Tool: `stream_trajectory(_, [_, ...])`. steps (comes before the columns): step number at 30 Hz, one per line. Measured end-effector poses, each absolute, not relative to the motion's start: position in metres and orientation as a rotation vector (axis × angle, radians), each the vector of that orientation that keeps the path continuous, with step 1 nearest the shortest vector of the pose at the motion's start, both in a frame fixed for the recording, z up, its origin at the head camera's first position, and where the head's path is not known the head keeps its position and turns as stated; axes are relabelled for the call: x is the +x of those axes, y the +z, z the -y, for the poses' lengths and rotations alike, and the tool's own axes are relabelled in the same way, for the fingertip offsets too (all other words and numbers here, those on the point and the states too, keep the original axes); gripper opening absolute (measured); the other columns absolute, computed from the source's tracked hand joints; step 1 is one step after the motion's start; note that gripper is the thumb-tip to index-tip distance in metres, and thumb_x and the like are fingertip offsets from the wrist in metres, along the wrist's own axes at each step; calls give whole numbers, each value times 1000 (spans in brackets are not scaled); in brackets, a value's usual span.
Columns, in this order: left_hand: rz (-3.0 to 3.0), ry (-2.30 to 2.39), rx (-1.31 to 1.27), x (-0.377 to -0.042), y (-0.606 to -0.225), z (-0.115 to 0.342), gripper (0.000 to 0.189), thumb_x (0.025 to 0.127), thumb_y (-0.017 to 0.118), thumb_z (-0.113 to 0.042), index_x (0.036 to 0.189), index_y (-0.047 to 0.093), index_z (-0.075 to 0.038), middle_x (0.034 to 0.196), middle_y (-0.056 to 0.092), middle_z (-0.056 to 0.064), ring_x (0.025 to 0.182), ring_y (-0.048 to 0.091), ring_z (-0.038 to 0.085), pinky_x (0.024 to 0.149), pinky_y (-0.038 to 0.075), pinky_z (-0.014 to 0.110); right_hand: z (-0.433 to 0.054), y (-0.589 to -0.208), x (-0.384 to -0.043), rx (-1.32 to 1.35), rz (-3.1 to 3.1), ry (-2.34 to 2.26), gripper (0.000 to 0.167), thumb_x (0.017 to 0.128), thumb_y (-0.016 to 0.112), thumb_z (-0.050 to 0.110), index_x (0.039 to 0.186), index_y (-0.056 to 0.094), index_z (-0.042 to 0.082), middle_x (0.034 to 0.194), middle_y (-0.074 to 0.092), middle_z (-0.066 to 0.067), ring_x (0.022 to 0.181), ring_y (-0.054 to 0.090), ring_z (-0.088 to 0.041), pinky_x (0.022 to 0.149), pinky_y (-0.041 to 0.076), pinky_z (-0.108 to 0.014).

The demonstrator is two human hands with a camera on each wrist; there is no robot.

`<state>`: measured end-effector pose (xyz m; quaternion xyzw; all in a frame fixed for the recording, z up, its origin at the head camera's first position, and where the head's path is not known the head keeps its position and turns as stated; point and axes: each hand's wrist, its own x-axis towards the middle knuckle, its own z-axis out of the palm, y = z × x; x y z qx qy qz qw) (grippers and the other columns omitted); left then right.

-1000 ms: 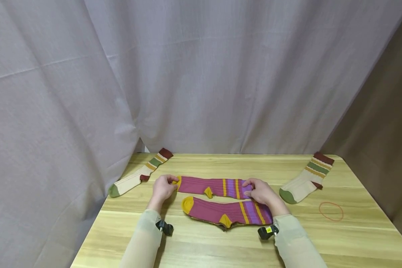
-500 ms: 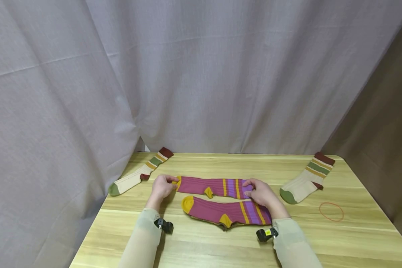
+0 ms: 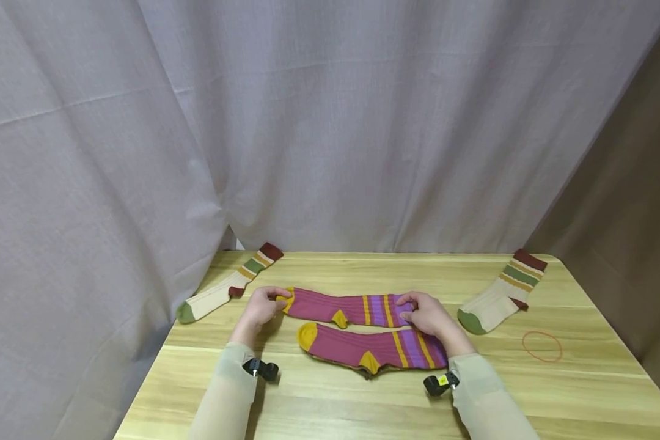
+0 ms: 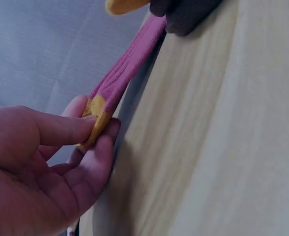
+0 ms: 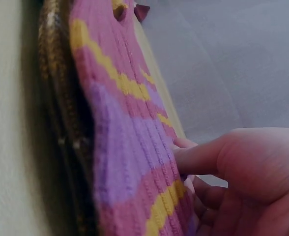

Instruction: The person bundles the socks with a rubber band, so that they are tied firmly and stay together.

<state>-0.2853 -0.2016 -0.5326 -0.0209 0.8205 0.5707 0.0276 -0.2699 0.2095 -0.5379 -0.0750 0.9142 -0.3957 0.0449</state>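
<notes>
1. The far sock (image 3: 330, 305) stretches left to right, just beyond the near sock (image 3: 346, 345) on the surface (image 3: 352, 409).
2. The left hand (image 3: 263, 304) has its fingers pinched on the yellow toe (image 4: 99, 105); the right hand (image 3: 428, 315) pinches the striped cuff (image 3: 401, 308).
3. It should handle light, soft and stretchy, hardly slippery or fragile.
4. Toe and cuff seem the best holds; a single hold would let it sag.

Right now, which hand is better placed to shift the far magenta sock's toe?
Your left hand, I'd say: it pinches the yellow toe of the far magenta sock, while your right hand is at the purple-striped cuff, the opposite end.
</notes>
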Motion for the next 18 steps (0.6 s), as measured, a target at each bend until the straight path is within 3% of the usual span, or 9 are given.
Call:
stream_trajectory(3, [-2474, 1833, -55, -282, -533, 203, 19, 95, 65, 13, 113, 73, 12, 112, 72, 24, 85, 63, 24, 73, 58, 30, -209, -538, -269, -264, -2806, -1257, 19, 97, 74, 4, 116, 73, 7, 93, 62, -8, 84, 56, -23, 77, 46, -40])
stream_trajectory(6, [-2399, 1918, -52, -282, -535, 205, 20, 97, 65, 13, 116, 72, 14, 117, 71, 26, 101, 67, 29, 87, 62, 40, -211, -535, -268, -292, -2827, -1346, 19, 98, 73, 2, 115, 73, 8, 103, 70, -13, 87, 62, -23, 79, 49, -40])
stream_trajectory(10, [-2350, 1997, -47, -280, -537, 207, 22, 99, 67, 7, 119, 73, 13, 123, 73, 25, 103, 71, 28, 92, 61, 42, -212, -532, -263, -281, -2869, -1516, 16, 99, 74, 3, 114, 75, 10, 121, 72, -15, 98, 68, -27, 86, 53, -41])
stream_trajectory(15, [-2325, 2115, -55, -271, -532, 204, 26, 99, 70, 1, 124, 74, 10, 129, 72, 23, 101, 72, 19, 92, 60, 37, -212, -529, -254, -258, -2846, -1785, 16, 99, 76, 4, 114, 76, 8, 120, 72, -14, 102, 70, -25, 86, 54, -28])
stream_trajectory(18, [-2274, 2233, -92, -267, -528, 202, 25, 97, 72, 3, 121, 76, 8, 126, 74, 18, 96, 70, 13, 89, 59, 32, -213, -527, -250, -244, -2817, -1894, 17, 99, 76, 4, 116, 75, 5, 120, 72, -14, 99, 70, -16, 83, 54, -21])
